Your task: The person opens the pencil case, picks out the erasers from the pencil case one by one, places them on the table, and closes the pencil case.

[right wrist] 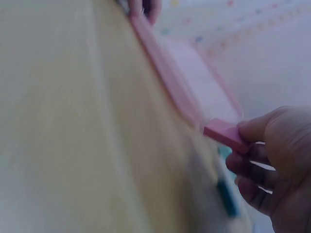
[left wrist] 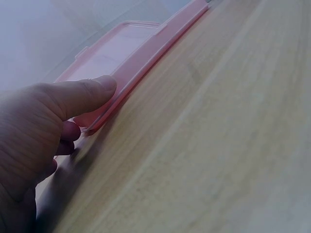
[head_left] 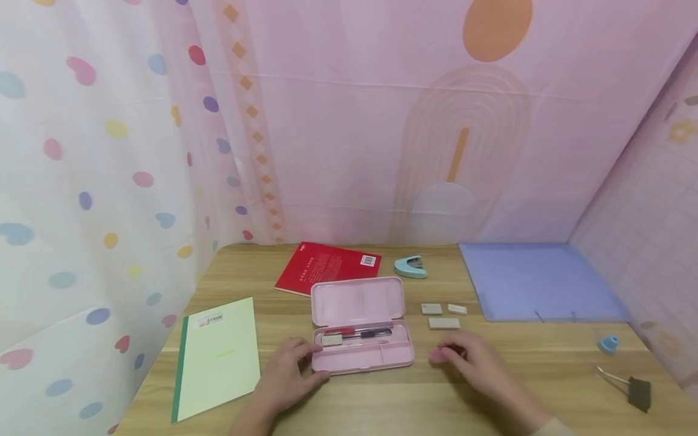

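An open pink pencil case [head_left: 362, 361] lies on the wooden table with its lid [head_left: 357, 301] tipped back. Inside are a red pen [head_left: 339, 331], a black pen [head_left: 376, 332] and a pale block-shaped eraser [head_left: 331, 340]. My left hand [head_left: 288, 374] holds the case at its left end, thumb against the front corner, as the left wrist view [left wrist: 97, 90] shows of the thumb. To the right of the case, my right hand [head_left: 474, 360] pinches a pink eraser [right wrist: 226, 135] between thumb and fingers. In the head view those fingers partly cover the eraser.
Behind the right hand lie several pale small blocks [head_left: 444, 323]. A mint stapler [head_left: 410, 267] and red book [head_left: 322, 266] are at the back. A green notebook [head_left: 218, 357] lies left; a blue folder [head_left: 545, 284], small blue object [head_left: 609, 344] and black binder clip [head_left: 639, 393] lie right.
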`<state>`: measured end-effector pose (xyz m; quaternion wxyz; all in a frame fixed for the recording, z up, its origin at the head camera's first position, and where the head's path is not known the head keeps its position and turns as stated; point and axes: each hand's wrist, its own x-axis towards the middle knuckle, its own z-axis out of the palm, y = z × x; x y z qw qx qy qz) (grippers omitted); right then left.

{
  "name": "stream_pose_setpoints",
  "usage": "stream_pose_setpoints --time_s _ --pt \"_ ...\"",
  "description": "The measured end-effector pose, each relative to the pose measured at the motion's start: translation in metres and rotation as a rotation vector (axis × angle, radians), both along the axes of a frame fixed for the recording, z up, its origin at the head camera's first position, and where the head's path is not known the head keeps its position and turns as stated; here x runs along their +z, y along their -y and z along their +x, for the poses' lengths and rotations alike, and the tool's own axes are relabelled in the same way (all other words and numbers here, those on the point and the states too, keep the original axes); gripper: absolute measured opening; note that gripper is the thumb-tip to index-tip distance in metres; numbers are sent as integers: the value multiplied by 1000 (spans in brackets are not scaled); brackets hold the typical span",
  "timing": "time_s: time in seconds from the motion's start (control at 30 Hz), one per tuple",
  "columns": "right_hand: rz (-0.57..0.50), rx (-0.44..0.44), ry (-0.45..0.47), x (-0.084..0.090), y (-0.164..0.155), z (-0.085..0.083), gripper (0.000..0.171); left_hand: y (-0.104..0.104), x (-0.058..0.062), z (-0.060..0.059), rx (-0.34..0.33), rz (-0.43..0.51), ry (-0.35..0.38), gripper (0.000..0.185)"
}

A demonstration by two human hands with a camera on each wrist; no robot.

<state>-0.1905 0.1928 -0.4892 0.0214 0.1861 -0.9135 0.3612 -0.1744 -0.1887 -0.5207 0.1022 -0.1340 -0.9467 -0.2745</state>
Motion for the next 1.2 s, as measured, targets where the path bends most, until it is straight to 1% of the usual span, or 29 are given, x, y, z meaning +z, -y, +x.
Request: stream_pose_setpoints --time_s 0.07,0.17,0.27,0.37,0.43,0.57,0.63,0.7,0.8,0.87,0.93,1.0,1.07,1.2 --pt "57 -26 6 -4 -13 4 6 1 0 0 8 -3 6 47" --pt "141 -54 -27 -11 -24 9 4 1 0 -1 11 0 21 47" --pt "189 -47 -66 -16 -29 11 14 1 1 -1 16 4 36 47" --pt "207 -26 -73 -17 -29 10 22 2 1 0 25 7 43 47" --pt "211 -18 -68 -17 -29 9 22 1 0 0 28 8 40 47" --pt "211 -30 -58 -16 -29 9 20 1 -1 -1 21 8 27 46" --pt "208 -44 -86 -15 -26 8 20 1 -1 -1 15 5 23 46" --pt "208 -42 -135 -10 -20 7 21 2 -1 -2 14 0 21 47" --pt "212 2 -194 2 0 1 25 2 0 -2 16 5 24 48" --pt "212 61 -192 12 22 -4 26 3 1 -2 18 9 30 48" --pt "204 129 -170 18 47 -10 25 3 0 -2 16 13 36 48" --pt "188 186 -152 19 73 -17 23 2 -1 -2 12 9 38 48" --pt "182 233 -153 17 98 -25 21 3 -1 -2 9 8 35 48" --pt "205 262 -140 8 138 -37 22 3 -1 -2 -3 7 15 47"
